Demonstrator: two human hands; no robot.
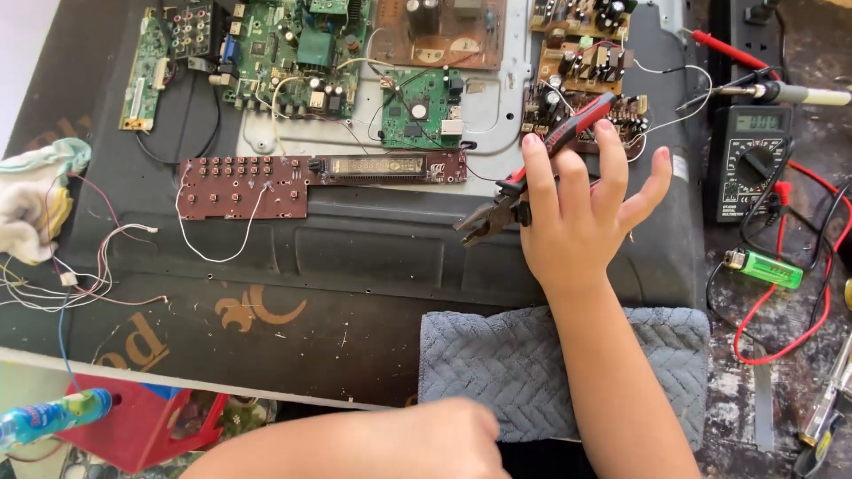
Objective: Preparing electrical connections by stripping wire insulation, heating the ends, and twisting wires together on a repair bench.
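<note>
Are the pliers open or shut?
Shut, or nearly: the pliers have their metal jaws together at the tip, with no clear gap. The right hand rests over the red and black handles.

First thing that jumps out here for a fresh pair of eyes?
The right hand at centre, gripping red-handled pliers over a dark opened chassis. Above it lie green circuit boards and a long brown button board; a multimeter sits at right.
</note>
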